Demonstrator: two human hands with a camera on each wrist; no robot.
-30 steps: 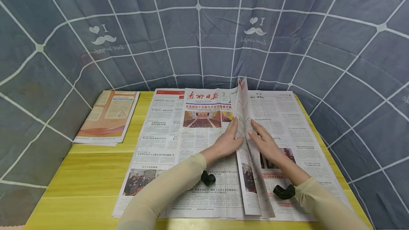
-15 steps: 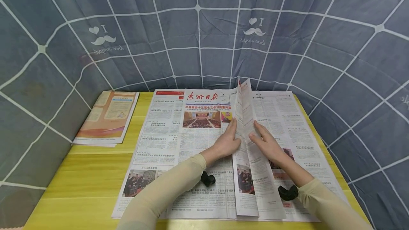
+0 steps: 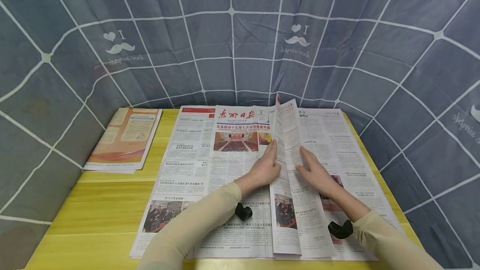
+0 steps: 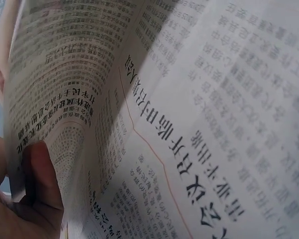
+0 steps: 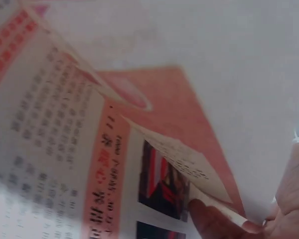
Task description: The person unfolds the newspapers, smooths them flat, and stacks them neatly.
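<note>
A newspaper (image 3: 240, 170) with a red masthead lies spread out in the head view, its printing facing several ways. Near its middle a folded section rises upright, forming a left leaf (image 3: 286, 236) with a photo and a right leaf (image 3: 313, 224). My left hand (image 3: 263, 168) grips the left leaf's edge, and the left wrist view shows its thumb (image 4: 44, 172) against the printed page. On the other side my right hand (image 3: 316, 174) holds the right leaf's edge, thumb on the inner face. Part of its fingers is hidden by paper in the right wrist view.
A brown and orange printed booklet or folded paper (image 3: 121, 141) lies at the left on the yellow wood-look table (image 3: 101, 207). Grey cloth (image 3: 210, 36) with white lines hangs behind and at both sides. Black wrist-worn pieces (image 3: 340, 229) sit below the hands.
The two leaves have spread apart, showing more of the printed inner face. My right hand has moved slightly right and down with its leaf; my left hand has barely moved.
</note>
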